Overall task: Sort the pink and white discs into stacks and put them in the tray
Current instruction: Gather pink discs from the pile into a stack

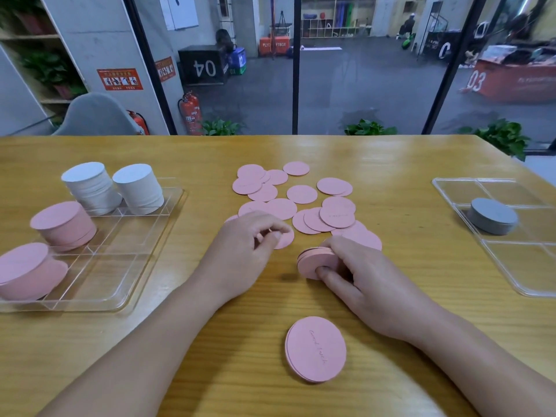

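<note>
You work on a glossy, grained wood table [391, 164]. The discs [301, 194] look matt, like card. The tray [168, 206] is clear, shiny plastic.

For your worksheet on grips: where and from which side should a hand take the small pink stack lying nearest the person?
Probably by its rim, from above: thumb on one edge, fingers on the opposite edge of the small pink stack. It lies flat on the table, low and round, with bare wood all round, so only the edges offer purchase.
</note>
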A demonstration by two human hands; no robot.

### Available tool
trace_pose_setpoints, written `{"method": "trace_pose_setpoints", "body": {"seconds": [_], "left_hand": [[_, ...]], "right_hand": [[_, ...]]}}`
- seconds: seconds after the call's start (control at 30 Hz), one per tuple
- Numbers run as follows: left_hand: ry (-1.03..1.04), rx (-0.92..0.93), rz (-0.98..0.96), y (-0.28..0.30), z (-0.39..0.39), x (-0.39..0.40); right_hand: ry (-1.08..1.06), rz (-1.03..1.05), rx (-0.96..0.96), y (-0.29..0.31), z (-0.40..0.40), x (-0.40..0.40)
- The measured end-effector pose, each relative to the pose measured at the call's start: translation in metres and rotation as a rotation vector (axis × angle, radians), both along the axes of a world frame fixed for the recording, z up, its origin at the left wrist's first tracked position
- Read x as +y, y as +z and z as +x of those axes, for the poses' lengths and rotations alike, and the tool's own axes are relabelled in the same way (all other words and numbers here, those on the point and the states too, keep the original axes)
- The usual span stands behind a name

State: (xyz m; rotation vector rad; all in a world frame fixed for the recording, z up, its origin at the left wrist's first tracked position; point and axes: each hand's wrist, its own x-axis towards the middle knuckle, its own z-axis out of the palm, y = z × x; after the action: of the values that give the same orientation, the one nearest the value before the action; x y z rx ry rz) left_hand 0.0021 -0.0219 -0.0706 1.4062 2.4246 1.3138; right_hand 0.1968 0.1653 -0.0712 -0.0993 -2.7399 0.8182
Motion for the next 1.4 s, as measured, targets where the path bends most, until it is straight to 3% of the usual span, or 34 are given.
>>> {"method": "trace_pose_setpoints", "body": {"seconds": [0.2,0.47,0.67,0.87,1.03,1.17,1.4], "left_hand": [[0.039,0.204,-0.219,-0.009,-0.008,-0.002],[0.018,0.116,-0.205,-0.001,0.002,0.001],[0.133,0.124,-0.401,0.001,0.005,0.000],[0.079,-0.019,-0.283,0.008,0.009,-0.002],[-0.021,-0.213,-0.019,0.011,0.006,-0.001],[-0.179,-0.224,-0.001,0.014,0.008,-0.003],[-0.285,-0.248,0.008,0.012,0.014,-0.002]], "right_hand": [[-0.002,-0.011,-0.004,0.001,0.001,0.000],[-0.006,-0.027,-0.002,0.001,0.000,0.001],[-0.038,-0.010,-0.017,-0.002,0.000,0.001],[-0.041,-0.006,-0.026,-0.001,-0.001,0.000],[-0.057,-0.015,-0.026,0.001,0.000,-0.001],[-0.089,-0.034,-0.008,0.002,-0.001,-0.002],[-0.098,-0.063,-0.021,0.005,0.002,-0.006]]}}
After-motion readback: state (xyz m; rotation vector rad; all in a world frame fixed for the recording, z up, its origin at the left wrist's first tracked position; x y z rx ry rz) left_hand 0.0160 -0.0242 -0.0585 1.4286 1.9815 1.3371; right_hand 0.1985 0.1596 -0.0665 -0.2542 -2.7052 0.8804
